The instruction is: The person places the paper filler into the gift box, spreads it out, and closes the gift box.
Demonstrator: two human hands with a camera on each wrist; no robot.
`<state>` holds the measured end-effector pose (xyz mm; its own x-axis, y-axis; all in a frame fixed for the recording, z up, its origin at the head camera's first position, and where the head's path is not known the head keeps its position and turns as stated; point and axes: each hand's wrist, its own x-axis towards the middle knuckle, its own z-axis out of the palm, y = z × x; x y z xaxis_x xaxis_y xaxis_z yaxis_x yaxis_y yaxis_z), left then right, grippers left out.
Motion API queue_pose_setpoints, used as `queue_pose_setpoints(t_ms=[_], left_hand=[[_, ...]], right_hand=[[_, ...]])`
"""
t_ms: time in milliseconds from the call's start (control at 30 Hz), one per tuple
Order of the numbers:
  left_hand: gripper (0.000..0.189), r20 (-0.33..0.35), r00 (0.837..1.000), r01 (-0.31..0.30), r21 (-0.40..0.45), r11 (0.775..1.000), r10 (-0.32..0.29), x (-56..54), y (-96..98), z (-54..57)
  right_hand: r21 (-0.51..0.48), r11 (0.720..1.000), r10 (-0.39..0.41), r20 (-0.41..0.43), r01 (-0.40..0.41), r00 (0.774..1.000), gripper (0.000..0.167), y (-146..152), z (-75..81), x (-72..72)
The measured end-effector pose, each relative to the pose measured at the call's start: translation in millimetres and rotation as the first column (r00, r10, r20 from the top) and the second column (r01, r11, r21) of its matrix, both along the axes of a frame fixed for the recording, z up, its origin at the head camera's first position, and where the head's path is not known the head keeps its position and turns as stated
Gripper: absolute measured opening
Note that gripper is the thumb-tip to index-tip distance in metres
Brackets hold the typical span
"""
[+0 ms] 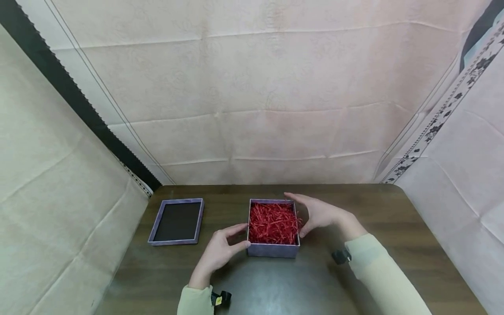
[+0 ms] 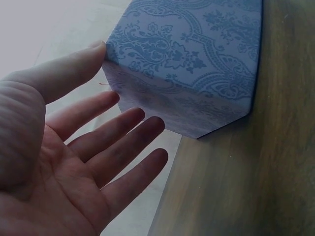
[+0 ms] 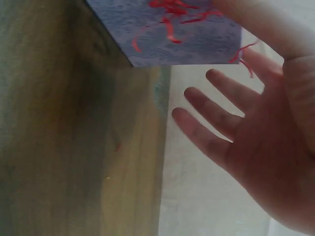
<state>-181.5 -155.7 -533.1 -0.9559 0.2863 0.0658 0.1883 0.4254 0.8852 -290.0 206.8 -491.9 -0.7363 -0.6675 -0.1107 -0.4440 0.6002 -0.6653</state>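
Note:
A purple-blue patterned box stands without its lid on the table, full of red shredded paper. My left hand is at its left side, thumb at the near corner and fingertips by the side wall; the left wrist view shows the fingers extended beside the damask-patterned box. On the other side my right hand spreads its thumb and fingers along the box's right edge. In the right wrist view, red paper strands hang over the wall, and the fingers stretch out past the corner.
The matching lid lies inside-up to the left, its dark interior showing. Under everything is a brown wood-grain table. Pale creased cloth hangs behind the table's far edge and on both sides.

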Motion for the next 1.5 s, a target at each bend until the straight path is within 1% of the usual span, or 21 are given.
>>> queue_pose_setpoints(t_ms=[100, 233, 300, 400, 500, 533, 600, 667, 767, 867, 967, 1067, 1133, 1200, 1267, 1367, 1400, 1500], left_hand=[[0.054, -0.004, 1.000, -0.002, 0.001, 1.000, 0.002, -0.2, -0.3, -0.4], [0.054, 0.000, 1.000, -0.008, -0.002, 1.000, 0.008, -0.9, -0.5, -1.2], [0.054, 0.004, 1.000, -0.007, -0.006, 1.000, 0.007, -1.2, -0.4, -1.7], [0.054, 0.005, 1.000, -0.006, -0.011, 1.000, 0.006, -1.6, -0.3, -2.5], [0.054, 0.004, 1.000, -0.003, -0.009, 1.000, 0.003, -1.9, 0.0, -2.9], [0.054, 0.002, 1.000, -0.003, -0.009, 1.000, 0.003, -2.0, 0.1, -2.6], [0.054, -0.001, 1.000, -0.002, -0.010, 1.000, 0.002, -2.0, 0.2, -2.3], [0.055, -0.005, 1.000, 0.000, -0.014, 1.000, 0.000, -2.0, 0.3, -2.1], [0.055, -0.011, 1.000, 0.004, -0.013, 1.000, -0.004, -2.1, 0.5, -1.4], [0.055, -0.013, 1.000, 0.007, -0.011, 1.000, -0.007, -1.9, 0.7, 0.0], [0.054, -0.009, 1.000, 0.006, -0.009, 1.000, -0.006, -1.3, 0.4, 1.3], [0.054, -0.009, 1.000, 0.005, -0.011, 1.000, -0.005, -1.0, 0.5, 2.1], [0.054, -0.011, 1.000, 0.006, -0.010, 1.000, -0.006, -1.1, 0.7, 2.4], [0.054, -0.013, 1.000, 0.009, -0.008, 1.000, -0.009, -1.1, 0.9, 2.5], [0.054, -0.013, 1.000, 0.012, -0.006, 1.000, -0.012, -0.9, 0.9, 2.4], [0.054, -0.012, 1.000, 0.014, -0.001, 1.000, -0.014, -0.3, 0.8, 2.1], [0.053, -0.012, 1.000, 0.014, 0.000, 1.000, -0.014, -0.1, 0.8, 2.0], [0.053, -0.015, 1.000, 0.012, -0.002, 1.000, -0.012, 0.3, 1.0, 1.8]], right_hand=[[0.012, 0.999, -0.047, -0.054, 0.048, 0.997, 0.123, -2.4, -3.2, 1.0], [0.023, 0.995, -0.096, -0.139, 0.101, 0.986, 0.093, -4.8, -5.3, 0.2], [0.027, 0.993, -0.105, -0.186, 0.112, 0.977, 0.083, -5.5, -5.4, -1.2], [0.040, 0.993, -0.096, -0.238, 0.109, 0.967, 0.082, -7.3, -2.8, -3.5], [0.091, 0.989, -0.086, -0.262, 0.114, 0.961, 0.084, -10.8, 2.9, -4.5], [0.114, 0.987, -0.077, -0.271, 0.112, 0.959, 0.081, -12.4, 5.6, -4.5], [0.153, 0.982, -0.057, -0.298, 0.107, 0.953, 0.067, -14.6, 8.5, -5.4], [0.183, 0.977, -0.041, -0.338, 0.109, 0.940, 0.053, -15.8, 10.0, -6.6], [0.193, 0.974, -0.029, -0.402, 0.115, 0.915, 0.035, -14.9, 8.7, -9.9], [0.188, 0.973, -0.034, -0.456, 0.134, 0.889, 0.030, -13.5, 8.3, -11.5], [0.169, 0.976, -0.032, -0.517, 0.139, 0.855, 0.026, -12.1, 6.7, -11.9], [0.140, 0.979, -0.043, -0.567, 0.148, 0.822, 0.023, -11.2, 6.7, -9.7], [0.113, 0.981, -0.061, -0.586, 0.156, 0.808, 0.022, -11.1, 7.3, -6.8], [0.091, 0.983, -0.078, -0.588, 0.162, 0.805, 0.021, -12.0, 9.2, -2.7], [0.074, 0.985, -0.085, -0.584, 0.157, 0.807, 0.020, -14.7, 11.6, 2.0], [0.055, 0.991, -0.069, -0.567, 0.122, 0.821, 0.018, -22.9, 15.4, 10.1], [0.052, 0.993, -0.055, -0.564, 0.102, 0.824, 0.017, -26.6, 15.8, 12.8], [0.048, 0.998, -0.005, -0.534, 0.036, 0.845, 0.017, -40.5, 16.2, 23.1]])
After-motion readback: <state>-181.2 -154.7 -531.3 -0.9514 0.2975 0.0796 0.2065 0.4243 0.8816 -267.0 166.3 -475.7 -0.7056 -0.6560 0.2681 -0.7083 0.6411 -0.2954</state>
